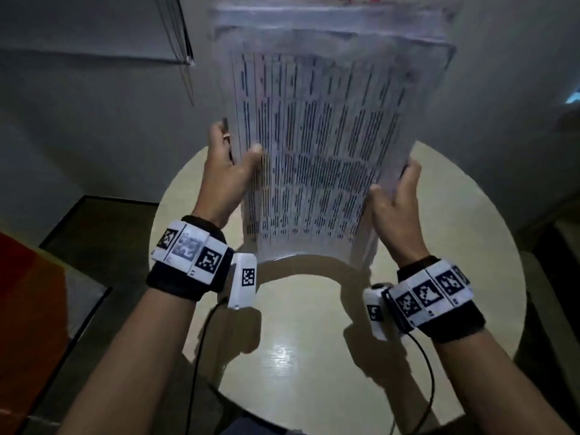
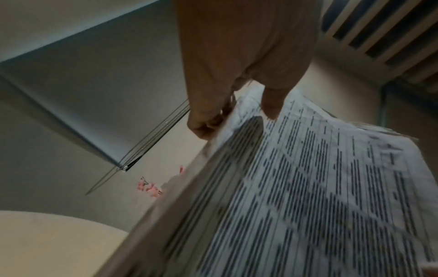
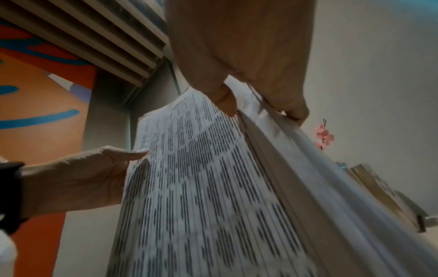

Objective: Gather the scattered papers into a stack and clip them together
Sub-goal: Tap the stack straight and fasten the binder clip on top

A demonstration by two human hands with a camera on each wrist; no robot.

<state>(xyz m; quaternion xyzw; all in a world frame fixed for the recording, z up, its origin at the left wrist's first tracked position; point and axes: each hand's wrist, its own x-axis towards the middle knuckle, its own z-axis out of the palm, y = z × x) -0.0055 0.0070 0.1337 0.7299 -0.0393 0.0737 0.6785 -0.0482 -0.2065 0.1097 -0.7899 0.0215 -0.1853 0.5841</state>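
A stack of printed papers (image 1: 317, 146) stands nearly upright above the round table (image 1: 470, 277), its lower edge lifted off the tabletop and bowed. My left hand (image 1: 230, 164) grips the stack's left edge, thumb on the front sheet and fingers behind. My right hand (image 1: 397, 196) grips the right edge the same way. In the left wrist view the thumb presses the papers (image 2: 308, 187). In the right wrist view the papers (image 3: 201, 187) show several loosely aligned sheet edges. No clip is visible.
The cream round table has bare surface below the stack. A grey wall and a window blind (image 1: 94, 26) lie behind. An orange panel (image 1: 28, 309) is at the left. Pink flowers (image 3: 324, 135) show behind the papers.
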